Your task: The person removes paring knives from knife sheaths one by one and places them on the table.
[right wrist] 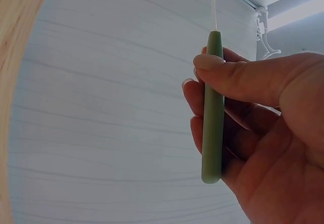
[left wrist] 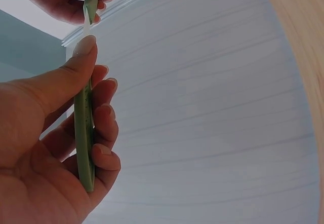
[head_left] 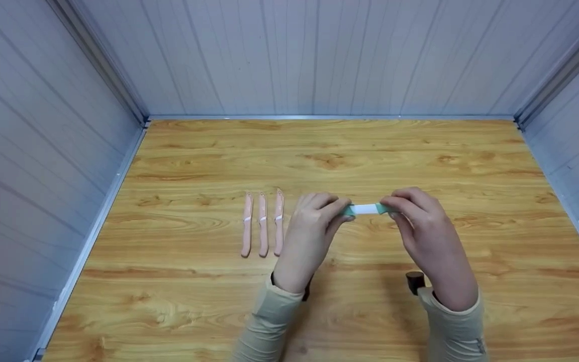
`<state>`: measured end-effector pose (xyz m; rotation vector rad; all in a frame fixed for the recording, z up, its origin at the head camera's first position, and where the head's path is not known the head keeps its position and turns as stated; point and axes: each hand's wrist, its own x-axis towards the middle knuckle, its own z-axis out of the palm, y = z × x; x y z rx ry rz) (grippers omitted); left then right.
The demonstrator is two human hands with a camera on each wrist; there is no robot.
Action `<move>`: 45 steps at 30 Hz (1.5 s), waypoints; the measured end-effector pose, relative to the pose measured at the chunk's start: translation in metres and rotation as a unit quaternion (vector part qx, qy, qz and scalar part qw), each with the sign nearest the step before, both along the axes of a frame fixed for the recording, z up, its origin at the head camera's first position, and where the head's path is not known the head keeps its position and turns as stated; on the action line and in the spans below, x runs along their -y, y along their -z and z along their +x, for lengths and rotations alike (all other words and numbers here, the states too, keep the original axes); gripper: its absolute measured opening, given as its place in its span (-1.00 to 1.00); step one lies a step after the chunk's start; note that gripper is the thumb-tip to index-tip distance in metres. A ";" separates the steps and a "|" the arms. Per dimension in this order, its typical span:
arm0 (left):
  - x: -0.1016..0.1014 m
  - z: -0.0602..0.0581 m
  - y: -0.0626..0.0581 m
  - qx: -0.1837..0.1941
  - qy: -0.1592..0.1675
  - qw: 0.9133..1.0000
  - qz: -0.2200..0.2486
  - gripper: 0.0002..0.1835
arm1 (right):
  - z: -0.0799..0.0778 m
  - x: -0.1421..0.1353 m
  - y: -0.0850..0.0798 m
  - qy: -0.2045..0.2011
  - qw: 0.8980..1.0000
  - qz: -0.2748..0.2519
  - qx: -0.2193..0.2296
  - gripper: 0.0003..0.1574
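Head view, green knife [head_left: 366,208] held crosswise, left grip [head_left: 310,236] pinching one end, right grip [head_left: 432,241] pinching the other

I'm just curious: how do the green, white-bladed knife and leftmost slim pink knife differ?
The green knife is held by the left hand and right hand; the pink knife lies on the wooden table. The green knife shows more white than the pink knife. Both look slender.

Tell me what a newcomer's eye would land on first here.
Probably the white blade, bared mid-air between the hands: the left hand grips the green sheath, the right hand the green handle. Next come three pink knives, side by side on the wooden table, just left of the left hand.
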<state>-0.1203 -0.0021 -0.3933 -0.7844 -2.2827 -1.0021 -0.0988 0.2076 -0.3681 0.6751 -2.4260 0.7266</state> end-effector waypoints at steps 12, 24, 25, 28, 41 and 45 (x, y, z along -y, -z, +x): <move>0.000 -0.002 0.000 -0.009 -0.005 1.000 -0.007 -0.77 | -0.002 -0.001 -0.001 0.002 1.000 0.000 0.006 -0.69; 0.014 -0.006 -0.003 -0.016 -0.038 0.999 -0.015 -0.78 | -0.001 -0.017 -0.003 0.048 0.998 -0.032 -0.001 -0.69; 0.014 -0.006 -0.003 -0.016 -0.039 0.999 -0.018 -0.78 | -0.001 -0.018 -0.002 0.049 0.998 -0.033 -0.002 -0.68; 0.015 -0.007 -0.003 -0.018 -0.042 0.999 -0.024 -0.78 | -0.001 -0.019 -0.002 0.049 0.998 -0.033 -0.002 -0.67; 0.020 -0.007 -0.004 0.000 -0.039 0.999 0.004 -0.74 | -0.002 -0.018 -0.002 0.062 0.997 -0.036 0.015 -0.65; 0.021 -0.006 -0.004 0.014 -0.039 0.999 0.012 -0.72 | -0.003 -0.018 -0.001 0.073 0.996 -0.042 0.028 -0.65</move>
